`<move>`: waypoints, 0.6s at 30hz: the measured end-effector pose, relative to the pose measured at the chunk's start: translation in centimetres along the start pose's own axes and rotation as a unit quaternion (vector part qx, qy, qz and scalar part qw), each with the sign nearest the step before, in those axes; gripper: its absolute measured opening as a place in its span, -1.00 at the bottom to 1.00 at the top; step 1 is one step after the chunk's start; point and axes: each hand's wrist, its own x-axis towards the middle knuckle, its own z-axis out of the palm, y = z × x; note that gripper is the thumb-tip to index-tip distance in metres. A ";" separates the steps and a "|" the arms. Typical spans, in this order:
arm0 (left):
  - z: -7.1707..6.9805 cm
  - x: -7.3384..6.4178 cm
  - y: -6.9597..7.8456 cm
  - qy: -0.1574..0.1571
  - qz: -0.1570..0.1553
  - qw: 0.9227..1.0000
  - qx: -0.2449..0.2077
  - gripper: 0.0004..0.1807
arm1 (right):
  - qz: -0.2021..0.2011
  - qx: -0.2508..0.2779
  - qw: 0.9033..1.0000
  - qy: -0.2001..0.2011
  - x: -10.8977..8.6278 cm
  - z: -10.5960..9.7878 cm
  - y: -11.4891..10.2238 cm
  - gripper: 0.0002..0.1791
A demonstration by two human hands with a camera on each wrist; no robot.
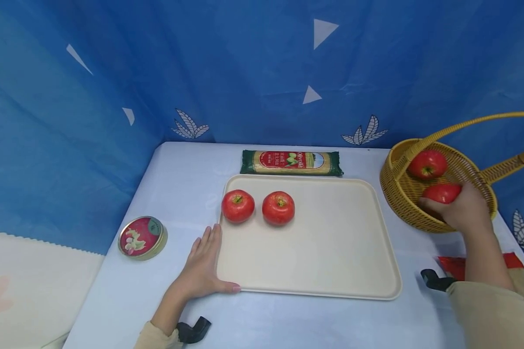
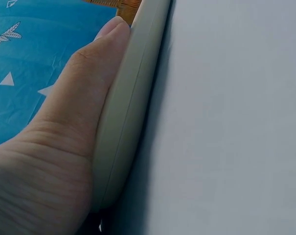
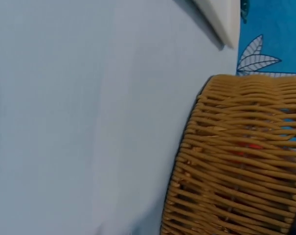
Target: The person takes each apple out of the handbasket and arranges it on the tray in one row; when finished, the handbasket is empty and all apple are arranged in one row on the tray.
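Note:
My left hand (image 1: 203, 266) rests at the near left corner of a cream tray (image 1: 332, 252), fingers straight along its left side and thumb on the front rim. The left wrist view shows the thumb (image 2: 84, 83) lying against the tray's edge (image 2: 125, 107). Two red apples (image 1: 237, 206) sit side by side at the tray's far left. Inside the wicker basket (image 1: 395, 182) on the right, my right hand (image 1: 469, 208) grips a red apple (image 1: 443, 193). Another apple (image 1: 428, 164) lies behind it in the basket. The right wrist view shows only the woven basket wall (image 3: 236, 161), hiding the fingers.
A green and red pack of spaghetti (image 1: 292, 163) lies behind the tray. A round tin (image 1: 142, 237) stands at the left of the table. Under the right forearm lies a red-ended package (image 1: 454, 266), partly covered. The basket's tall handle (image 1: 471, 123) arches over it.

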 end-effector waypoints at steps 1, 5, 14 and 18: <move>0.0 0.0 0.0 0.000 0.001 1.000 -0.001 0.71 | 0.000 0.010 1.000 0.006 -0.2 0.0 -0.1 0.33; 0.1 0.0 -0.1 0.002 0.003 1.000 0.001 0.70 | 0.002 0.055 0.998 0.026 -1.2 -0.2 -0.7 0.37; 0.0 0.0 0.0 0.001 0.003 1.000 -0.001 0.69 | -0.013 0.119 0.990 0.071 -5.0 -0.8 -3.1 0.19; 0.0 0.0 0.1 0.000 0.001 1.000 0.001 0.69 | -0.040 0.126 0.987 0.092 -6.9 -0.7 -4.8 0.11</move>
